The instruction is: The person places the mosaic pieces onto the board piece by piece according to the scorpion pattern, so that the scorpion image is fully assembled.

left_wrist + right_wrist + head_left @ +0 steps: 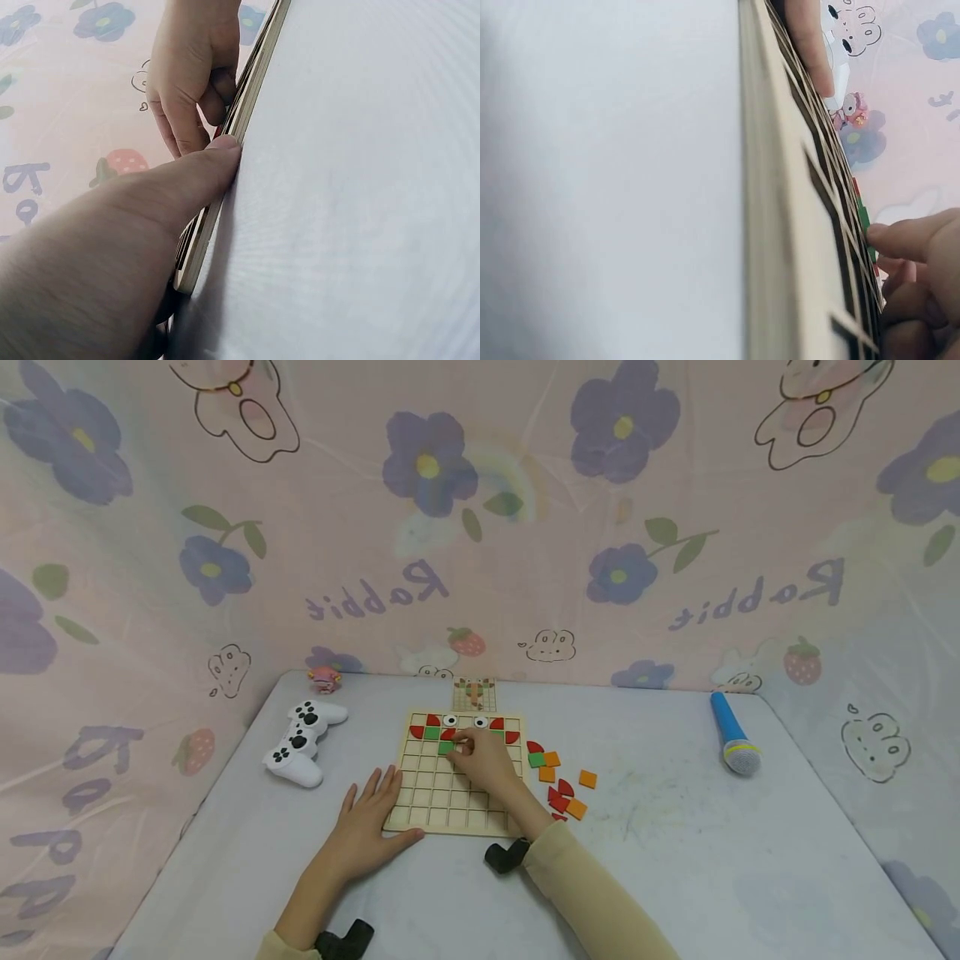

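A wooden grid board (pixel 435 797) lies on the table with coloured tiles in its upper rows. My left hand (pixel 367 831) rests along its left side, fingers spread and straight. The left thumb (pixel 214 161) touches the board's near edge. Over the upper middle of the board, my right hand (pixel 487 764) pinches a small green square tile (pixel 446 747) between thumb and bent fingers. In the right wrist view the thumb meets that green tile (pixel 865 221) at the board's surface. Next to it are a red tile (pixel 448 734) and two round eye pieces (pixel 450 721).
Loose orange, red and green tiles (pixel 588 779) lie right of the board. A small pattern card (pixel 474 695) sits behind it. A white game controller (pixel 303 743) and a pink figurine (pixel 324 679) are at the left; a blue microphone (pixel 731 735) lies at the right.
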{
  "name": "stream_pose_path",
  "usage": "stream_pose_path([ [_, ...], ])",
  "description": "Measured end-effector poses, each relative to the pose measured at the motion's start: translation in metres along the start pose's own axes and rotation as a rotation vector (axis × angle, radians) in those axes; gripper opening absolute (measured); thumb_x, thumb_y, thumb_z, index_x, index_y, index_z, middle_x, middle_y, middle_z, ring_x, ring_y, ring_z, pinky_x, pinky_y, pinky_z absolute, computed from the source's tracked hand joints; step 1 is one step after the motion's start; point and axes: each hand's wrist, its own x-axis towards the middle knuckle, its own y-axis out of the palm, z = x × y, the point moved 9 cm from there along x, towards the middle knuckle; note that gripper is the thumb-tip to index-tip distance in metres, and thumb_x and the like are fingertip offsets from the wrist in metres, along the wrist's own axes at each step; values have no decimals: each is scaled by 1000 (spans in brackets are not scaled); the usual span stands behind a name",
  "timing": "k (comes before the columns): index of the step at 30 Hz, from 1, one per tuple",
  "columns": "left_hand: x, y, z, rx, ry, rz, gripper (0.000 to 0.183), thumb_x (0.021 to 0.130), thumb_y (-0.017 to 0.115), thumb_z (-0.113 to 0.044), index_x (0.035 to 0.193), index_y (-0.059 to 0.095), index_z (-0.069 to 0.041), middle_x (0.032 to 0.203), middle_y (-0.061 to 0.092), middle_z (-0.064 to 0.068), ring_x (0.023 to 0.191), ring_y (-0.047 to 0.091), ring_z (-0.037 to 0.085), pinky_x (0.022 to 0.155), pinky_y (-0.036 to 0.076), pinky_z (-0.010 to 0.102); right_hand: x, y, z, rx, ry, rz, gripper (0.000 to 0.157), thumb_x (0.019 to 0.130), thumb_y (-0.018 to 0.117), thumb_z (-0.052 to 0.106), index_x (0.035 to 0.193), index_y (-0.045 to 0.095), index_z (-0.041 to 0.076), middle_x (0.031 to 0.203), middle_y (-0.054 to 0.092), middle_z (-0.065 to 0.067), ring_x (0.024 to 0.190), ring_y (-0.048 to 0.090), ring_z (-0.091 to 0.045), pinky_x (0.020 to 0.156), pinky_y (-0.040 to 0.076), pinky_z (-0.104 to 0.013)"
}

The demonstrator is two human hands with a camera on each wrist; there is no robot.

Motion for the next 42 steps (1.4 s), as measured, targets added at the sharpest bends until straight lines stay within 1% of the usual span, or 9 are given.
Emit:
stream_pose_path([
  [5, 0, 0, 0, -4, -4, 0, 108, 94, 68, -67, 167, 22, -3, 175, 18, 15, 164, 8, 39, 128, -1, 68, 1, 0, 1, -11, -4, -7, 21, 97, 76, 14, 115, 78, 3, 68, 56, 2, 58, 44, -9, 55, 34, -22],
  [17, 0, -1, 0, 1, 1, -4, 108, 94, 68, -67, 167, 22, -2, 175, 19, 14, 164, 9, 39, 128, 1, 69, 1, 1, 0, -15, 5, -12, 19, 97, 76, 14, 113, 78, 4, 67, 55, 3, 58, 44, -9, 55, 35, -22],
  [22, 0, 0, 0, -3, -5, 3, 109, 94, 67, -68, 168, 21, -3, 175, 18, 14, 164, 8, 39, 128, 0, 68, 1, 1, 0, -17, 8, -2, 22, 97, 77, 17, 116, 77, 6, 68, 56, 3, 58, 45, -9, 55, 36, -23],
  [25, 0, 2, 1, -4, -8, 6, 109, 94, 67, -68, 168, 21, -3, 175, 17, 14, 164, 7, 39, 128, -1, 68, -1, -4, 0, -5, 7, 3, 26, 96, 78, 18, 119, 75, 6, 70, 57, 2, 58, 45, -9, 54, 36, -23],
  [29, 1, 3, 2, -1, -6, 6, 109, 94, 67, -68, 168, 21, -3, 175, 17, 14, 164, 6, 38, 128, -2, 68, -4, -19, 1, 0, -10, -17, 27, 97, 78, 17, 120, 74, 4, 72, 57, 2, 57, 43, -8, 53, 34, -22],
  [32, 1, 3, 2, -4, -4, 4, 108, 94, 68, -67, 168, 21, -3, 175, 17, 15, 164, 7, 39, 128, -2, 68, -9, -38, 0, -2, -31, -47, 27, 96, 79, 15, 120, 74, 2, 72, 57, 2, 54, 42, -9, 51, 33, -22],
  [35, 0, 2, 1, -10, -4, 1, 108, 94, 68, -67, 168, 22, -3, 175, 17, 15, 164, 7, 39, 128, -1, 68, -16, -58, -5, 4, -23, -72, 28, 96, 79, 14, 120, 74, 1, 73, 57, 1, 56, 42, -9, 52, 32, -22],
  [39, 0, 2, 2, -8, -5, 1, 108, 94, 67, -68, 168, 22, -3, 175, 17, 15, 164, 7, 39, 128, -1, 68, -28, -86, -21, 8, 23, -89, 30, 95, 80, 15, 122, 74, 3, 77, 57, -1, 59, 43, -9, 52, 33, -22],
  [42, 0, 2, 2, -3, -5, 1, 108, 94, 67, -68, 168, 22, -3, 175, 17, 15, 164, 6, 39, 128, -1, 68, -37, -104, -39, 9, 51, -96, 30, 96, 80, 16, 123, 74, 4, 82, 57, -3, 57, 44, -12, 49, 35, -23],
])
